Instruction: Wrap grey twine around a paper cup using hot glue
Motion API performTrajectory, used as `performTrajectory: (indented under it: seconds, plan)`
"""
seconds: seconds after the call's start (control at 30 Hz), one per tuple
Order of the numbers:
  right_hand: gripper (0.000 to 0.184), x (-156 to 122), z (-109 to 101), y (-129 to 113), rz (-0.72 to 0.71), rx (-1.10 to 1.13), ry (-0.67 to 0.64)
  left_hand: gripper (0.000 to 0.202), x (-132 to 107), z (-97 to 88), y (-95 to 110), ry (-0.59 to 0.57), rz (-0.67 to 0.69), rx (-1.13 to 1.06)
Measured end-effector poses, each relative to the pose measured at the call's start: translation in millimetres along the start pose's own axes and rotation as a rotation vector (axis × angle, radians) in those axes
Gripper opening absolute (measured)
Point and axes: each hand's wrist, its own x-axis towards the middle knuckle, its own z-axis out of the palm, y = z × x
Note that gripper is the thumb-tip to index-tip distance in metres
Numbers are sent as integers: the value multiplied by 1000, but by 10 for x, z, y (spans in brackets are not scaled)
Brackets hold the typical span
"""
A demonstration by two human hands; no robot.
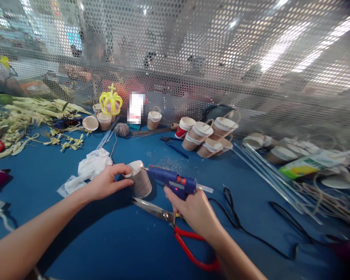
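My left hand [106, 182] is closed around a paper cup wrapped in twine [140, 179] that lies tilted on the blue table. My right hand [196, 212] grips a blue hot glue gun [172, 181]; its nozzle touches the cup near the rim. A clear glue stick pokes out of the gun's back end. Scissors with red handles [175, 225] lie on the table just under my right hand, blades pointing left.
Several twine-wrapped cups [210, 136] are piled at the back centre, more at the right. A crumpled white plastic bag [89, 167], a twine ball [121, 129], a yellow crown ornament [111, 102], dried leaves [32, 112], glue sticks [268, 175] and a black cord [236, 221] lie around. A perforated metal screen stands behind.
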Motion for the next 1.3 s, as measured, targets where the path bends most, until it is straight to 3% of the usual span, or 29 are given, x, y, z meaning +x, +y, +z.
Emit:
performTrajectory:
  seconds: [0.27, 0.43, 0.57, 0.73, 0.97, 1.07, 1.17, 1.23, 1.3]
  plan:
    - [24, 90, 71, -90, 127, 22, 22, 10, -3, -3, 1, -21, -8, 19]
    - [22, 177, 15, -26, 119, 69, -25, 9, -4, 0, 13, -23, -17, 47]
    - [21, 331, -52, 107, 118, 126, 80, 10, -6, 2, 25, -18, -24, 72]
    - [18, 558, -73, 255, 155, -6, 146, 11, -8, -7, 63, 11, 23, 154]
    - [29, 698, 1, 362, 199, -270, 162, 8, -23, -19, 98, 44, 178, 338]
    - [26, 660, -40, 241, 134, -403, 226, 5, -30, -4, 90, 64, 245, 413]
    - [19, 561, -69, -46, -5, -469, 256, 5, -35, 16, 87, 59, 291, 467]
    - [18, 497, -34, -266, -164, -444, 188, 5, -39, 31, 91, 44, 310, 488]
    - [25, 466, 55, -444, -438, -341, 67, 5, -46, 48, 97, 38, 323, 513]
